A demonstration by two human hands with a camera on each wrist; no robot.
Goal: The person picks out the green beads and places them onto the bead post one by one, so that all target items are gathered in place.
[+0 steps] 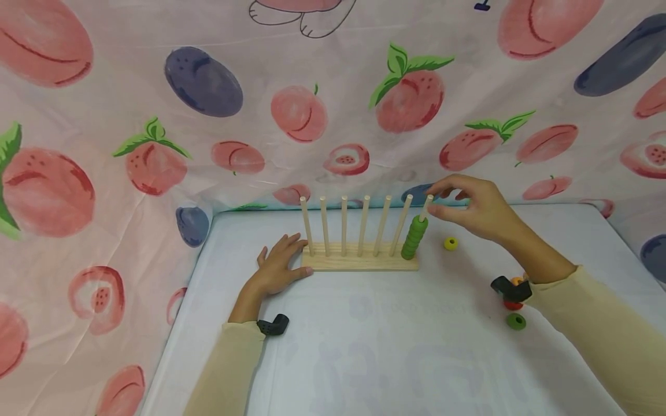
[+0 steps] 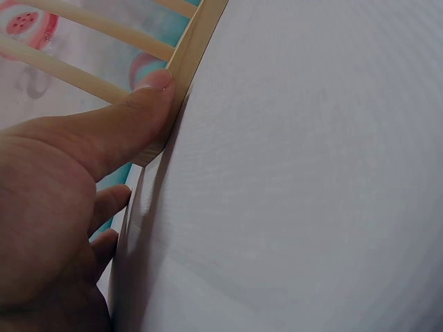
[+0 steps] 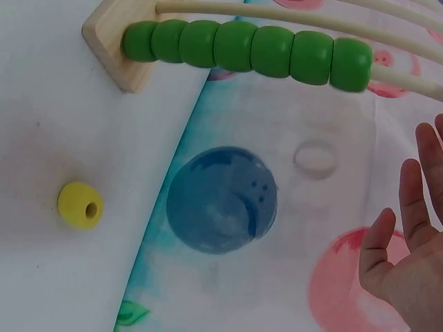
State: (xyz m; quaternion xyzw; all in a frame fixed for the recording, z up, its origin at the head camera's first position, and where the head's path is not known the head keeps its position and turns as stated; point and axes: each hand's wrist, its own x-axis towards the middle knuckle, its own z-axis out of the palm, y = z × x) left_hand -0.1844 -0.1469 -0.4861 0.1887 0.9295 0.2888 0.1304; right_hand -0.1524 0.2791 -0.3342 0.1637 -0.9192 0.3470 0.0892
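A wooden peg rack [image 1: 359, 264] with a row of upright pegs stands on the table. Several green beads [image 1: 414, 238] are stacked on its rightmost peg [image 1: 426, 208], whose top end is bare. My left hand [image 1: 278, 268] holds the left end of the rack, the thumb [image 2: 149, 104] along its front edge and a finger at the back corner. My right hand [image 1: 481, 208] is at the top of the rightmost peg, thumb and forefinger on either side of it, with no bead visible between them. In the right wrist view its other fingers [image 3: 414, 200] are extended.
A yellow bead [image 1: 450, 243] lies on the table right of the rack. Under the right wrist lie an orange bead [image 1: 517, 281], a red bead [image 1: 513, 305] and a green bead [image 1: 516, 322]. A fruit-patterned cloth [image 1: 333, 69] hangs behind the table.
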